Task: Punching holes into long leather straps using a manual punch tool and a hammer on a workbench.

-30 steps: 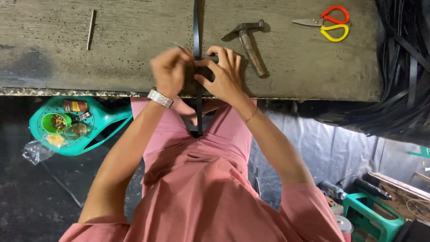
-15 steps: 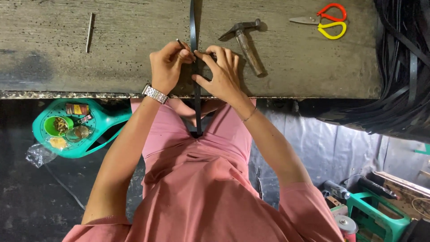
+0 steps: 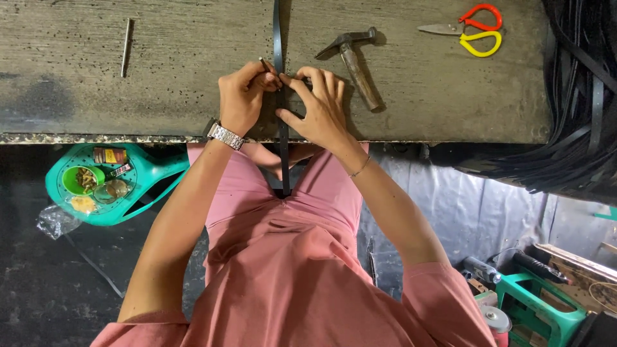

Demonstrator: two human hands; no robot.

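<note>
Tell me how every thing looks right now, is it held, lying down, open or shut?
Left hand: pinching a thin metal pin beside the strap.
Right hand: fingers pressing the black strap, which runs straight across the workbench and off its near edge.
Hammer: lying flat, untouched.
Scissors: lying flat, blades shut.
Metal rod: lying loose at the far left.
Green stool: on the floor, small containers on top.

Small craft workshop. Worn, pitted wooden workbench [image 3: 450,96], with a hammer [image 3: 355,58] just right of the hands, scissors [image 3: 472,31] farther right and a heap of black strapping [image 3: 578,96] at the far right. Teal stool [image 3: 148,177] with small containers below left, tools on the floor lower right.
</note>
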